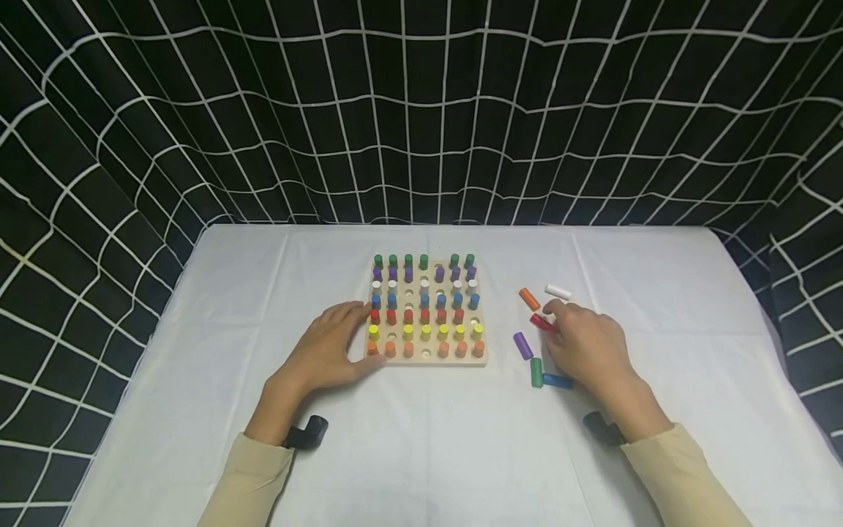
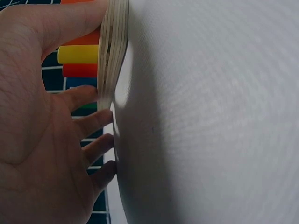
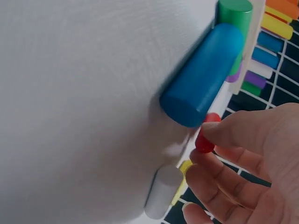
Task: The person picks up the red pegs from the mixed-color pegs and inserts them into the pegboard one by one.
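Observation:
A wooden pegboard [image 1: 400,360] lies on the white cloth, with rows of green, purple, white, blue, red, yellow and orange pegs and a few open holes among them. At its left side rests my left hand [image 1: 329,350], thumb along the front corner and index fingertip at the left edge; the other fingers extend loosely in the left wrist view. To the right of the board, my right hand [image 1: 588,345] pinches a red peg [image 3: 204,140] between thumb and fingers, low over the cloth. A blue peg [image 3: 201,77] lies close by the thumb.
Loose pegs lie around my right hand: orange [image 1: 530,298], white [image 1: 558,292], purple [image 1: 523,345] and green [image 1: 536,372]. A yellow peg [image 3: 182,182] shows behind the white one in the right wrist view. Dark cloth with a white grid [image 1: 421,124] surrounds the table.

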`<state>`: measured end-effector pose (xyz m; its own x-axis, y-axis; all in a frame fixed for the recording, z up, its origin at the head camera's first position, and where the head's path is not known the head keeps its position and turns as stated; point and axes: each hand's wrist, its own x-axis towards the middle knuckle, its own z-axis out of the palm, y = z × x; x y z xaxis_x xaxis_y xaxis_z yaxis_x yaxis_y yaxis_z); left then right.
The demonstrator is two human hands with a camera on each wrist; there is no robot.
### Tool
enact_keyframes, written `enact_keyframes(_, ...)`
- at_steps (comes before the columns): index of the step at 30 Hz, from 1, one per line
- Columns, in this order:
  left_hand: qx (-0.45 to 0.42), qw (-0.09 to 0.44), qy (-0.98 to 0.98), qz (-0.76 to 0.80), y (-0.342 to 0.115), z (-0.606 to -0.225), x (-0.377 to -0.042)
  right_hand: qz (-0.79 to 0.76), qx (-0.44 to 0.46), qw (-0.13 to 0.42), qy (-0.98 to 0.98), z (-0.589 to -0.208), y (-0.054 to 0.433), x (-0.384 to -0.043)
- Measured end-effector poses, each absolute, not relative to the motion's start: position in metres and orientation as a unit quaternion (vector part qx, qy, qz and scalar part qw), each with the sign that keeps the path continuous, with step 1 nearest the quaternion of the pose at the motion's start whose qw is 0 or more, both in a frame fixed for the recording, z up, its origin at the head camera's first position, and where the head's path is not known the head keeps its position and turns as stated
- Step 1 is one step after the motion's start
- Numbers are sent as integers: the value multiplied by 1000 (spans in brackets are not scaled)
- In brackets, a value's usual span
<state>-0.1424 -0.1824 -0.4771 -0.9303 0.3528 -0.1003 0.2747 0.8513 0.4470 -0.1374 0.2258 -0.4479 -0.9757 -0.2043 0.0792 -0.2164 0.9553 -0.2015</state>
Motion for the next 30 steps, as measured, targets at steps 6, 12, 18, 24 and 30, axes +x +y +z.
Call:
enact_keyframes(6, 162, 87, 959, 216, -183, -476, -143, 111, 123, 53, -985, -441, 227, -131)
enact_keyframes(12, 165, 85, 958, 217, -183, -476, -143, 122, 128, 59, -982, -432, 227, -125)
enact_keyframes(18, 170, 83, 956, 223, -182, -477, -141, 122, 133, 64, -981, -429, 224, -124)
enact_keyframes(24, 173, 83, 956, 221, -181, -478, -141, 119, 134, 101, -979, -432, 222, -126)
enact_keyframes(30, 170, 82, 958, 215, -183, -477, -142, 108, 139, 117, -977, -435, 221, -128)
